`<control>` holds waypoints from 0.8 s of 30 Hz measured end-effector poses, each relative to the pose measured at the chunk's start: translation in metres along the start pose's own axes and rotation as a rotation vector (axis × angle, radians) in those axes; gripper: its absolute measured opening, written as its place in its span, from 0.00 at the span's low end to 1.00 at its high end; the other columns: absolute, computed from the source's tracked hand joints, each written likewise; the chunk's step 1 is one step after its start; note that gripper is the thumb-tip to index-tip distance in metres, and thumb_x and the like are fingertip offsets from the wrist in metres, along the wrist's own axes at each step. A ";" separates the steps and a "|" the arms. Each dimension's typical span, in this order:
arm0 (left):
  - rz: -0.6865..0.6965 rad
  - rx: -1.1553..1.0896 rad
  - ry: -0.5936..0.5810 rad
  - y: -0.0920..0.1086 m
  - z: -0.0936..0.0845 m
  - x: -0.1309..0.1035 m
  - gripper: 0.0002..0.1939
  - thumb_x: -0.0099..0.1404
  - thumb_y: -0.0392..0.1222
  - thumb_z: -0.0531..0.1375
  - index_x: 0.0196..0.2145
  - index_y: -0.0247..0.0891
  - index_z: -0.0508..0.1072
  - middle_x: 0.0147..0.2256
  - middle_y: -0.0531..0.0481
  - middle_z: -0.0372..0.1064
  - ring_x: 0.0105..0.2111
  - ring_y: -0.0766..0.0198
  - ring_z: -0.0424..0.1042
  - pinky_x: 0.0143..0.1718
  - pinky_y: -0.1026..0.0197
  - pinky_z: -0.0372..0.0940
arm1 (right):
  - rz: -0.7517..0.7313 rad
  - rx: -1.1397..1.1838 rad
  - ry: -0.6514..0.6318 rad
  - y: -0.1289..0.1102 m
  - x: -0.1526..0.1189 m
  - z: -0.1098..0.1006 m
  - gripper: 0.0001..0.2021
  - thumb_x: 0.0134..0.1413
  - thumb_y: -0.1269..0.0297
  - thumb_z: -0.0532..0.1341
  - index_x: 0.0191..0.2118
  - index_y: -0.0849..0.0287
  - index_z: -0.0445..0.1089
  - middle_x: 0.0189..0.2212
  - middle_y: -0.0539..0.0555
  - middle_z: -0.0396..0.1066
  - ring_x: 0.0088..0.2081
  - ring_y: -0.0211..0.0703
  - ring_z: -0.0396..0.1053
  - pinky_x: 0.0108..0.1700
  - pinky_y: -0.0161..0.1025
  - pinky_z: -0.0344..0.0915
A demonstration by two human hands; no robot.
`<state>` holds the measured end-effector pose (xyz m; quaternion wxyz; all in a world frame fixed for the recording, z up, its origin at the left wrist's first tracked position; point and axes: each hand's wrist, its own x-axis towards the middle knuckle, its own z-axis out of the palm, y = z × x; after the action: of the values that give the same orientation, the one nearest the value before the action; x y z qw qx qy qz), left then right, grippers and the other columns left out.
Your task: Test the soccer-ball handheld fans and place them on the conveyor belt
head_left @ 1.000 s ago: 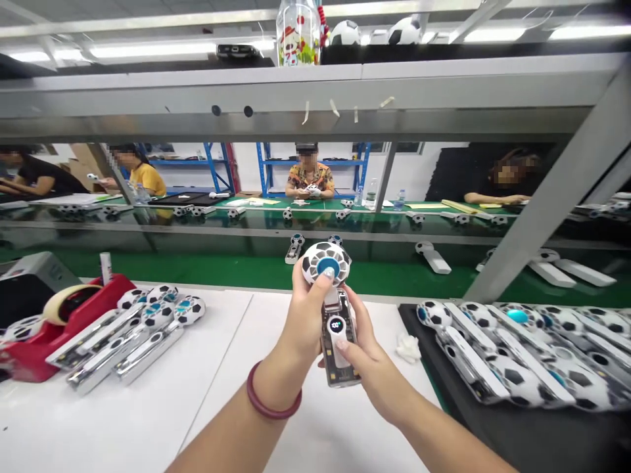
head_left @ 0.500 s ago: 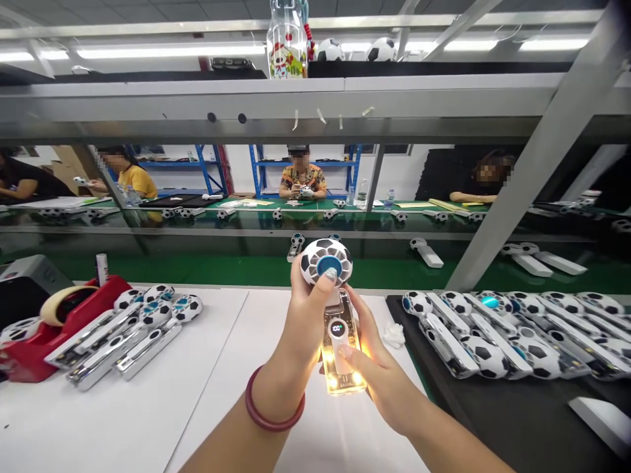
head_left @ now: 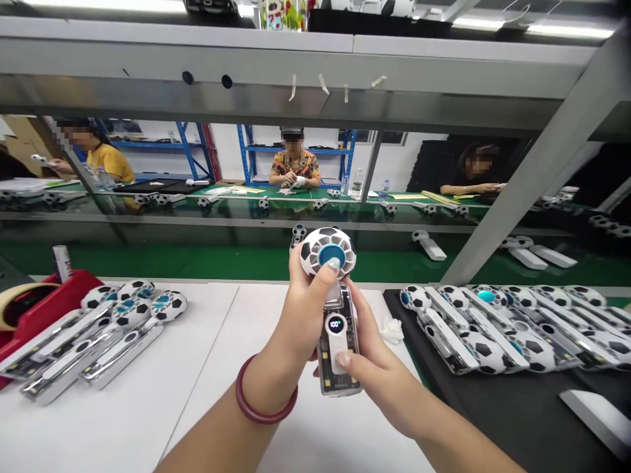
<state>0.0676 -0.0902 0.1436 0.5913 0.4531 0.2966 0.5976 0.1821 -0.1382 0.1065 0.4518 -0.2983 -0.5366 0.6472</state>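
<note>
A handheld device (head_left: 339, 341) with a round black-and-white football-patterned head and a transparent body is held upright over the white table. Its small round display reads 100, and its lamps are dark. My left hand (head_left: 305, 305) is closed around the football head, the thumb on the blue round centre. Lower down, my right hand (head_left: 372, 358) grips the body from the right, its thumb on the white strip below the display. A dark red bangle (head_left: 263, 414) circles my left wrist.
Similar devices (head_left: 125, 322) lie on the white table (head_left: 197, 328) at left, beside a red tape dispenser (head_left: 46, 302). More devices (head_left: 483, 351) rest on a black mat (head_left: 468, 407) at right, near crumpled white tissue (head_left: 392, 330). Beyond the green conveyor (head_left: 236, 266), people sit working.
The yellow lamps in the device's body have gone out. The camera view has shifted, and both hands keep their hold on the device.
</note>
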 end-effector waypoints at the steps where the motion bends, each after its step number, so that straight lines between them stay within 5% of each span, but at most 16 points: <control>1: -0.007 -0.008 -0.009 0.001 -0.001 0.000 0.17 0.59 0.50 0.58 0.44 0.48 0.59 0.35 0.55 0.66 0.27 0.68 0.67 0.28 0.66 0.65 | -0.001 0.004 0.000 0.000 0.001 0.000 0.35 0.57 0.62 0.57 0.60 0.28 0.34 0.62 0.41 0.41 0.62 0.47 0.42 0.59 0.52 0.50; 6: 0.011 0.055 -0.065 0.008 -0.006 0.001 0.18 0.60 0.49 0.58 0.46 0.48 0.58 0.38 0.55 0.66 0.34 0.67 0.68 0.35 0.66 0.64 | 0.016 0.102 0.030 0.005 0.001 0.006 0.36 0.56 0.60 0.58 0.60 0.30 0.33 0.61 0.47 0.45 0.58 0.48 0.53 0.54 0.50 0.57; 11: 0.034 0.274 -0.179 0.015 -0.017 0.002 0.24 0.61 0.50 0.58 0.52 0.46 0.56 0.46 0.51 0.64 0.43 0.63 0.66 0.44 0.62 0.61 | -0.016 0.135 0.170 0.019 -0.001 0.007 0.43 0.50 0.53 0.61 0.62 0.38 0.28 0.46 0.55 0.63 0.42 0.50 0.67 0.43 0.53 0.63; 16: 0.113 0.518 -0.101 0.012 -0.022 -0.001 0.24 0.63 0.55 0.52 0.55 0.48 0.56 0.53 0.47 0.56 0.52 0.56 0.58 0.51 0.54 0.57 | -0.055 0.206 0.269 0.021 0.003 0.001 0.40 0.47 0.54 0.63 0.59 0.35 0.35 0.44 0.52 0.63 0.38 0.48 0.69 0.42 0.52 0.63; 24: 0.569 0.726 -0.072 0.029 -0.013 -0.027 0.13 0.64 0.35 0.51 0.44 0.45 0.68 0.45 0.50 0.64 0.47 0.60 0.64 0.49 0.59 0.60 | -0.037 0.237 0.214 0.023 0.001 -0.007 0.42 0.51 0.56 0.60 0.60 0.35 0.26 0.36 0.50 0.69 0.41 0.49 0.68 0.45 0.51 0.60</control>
<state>0.0399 -0.1173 0.1590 0.2166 0.7149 0.3298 0.5773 0.1818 -0.1344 0.0823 0.5504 -0.3003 -0.4105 0.6622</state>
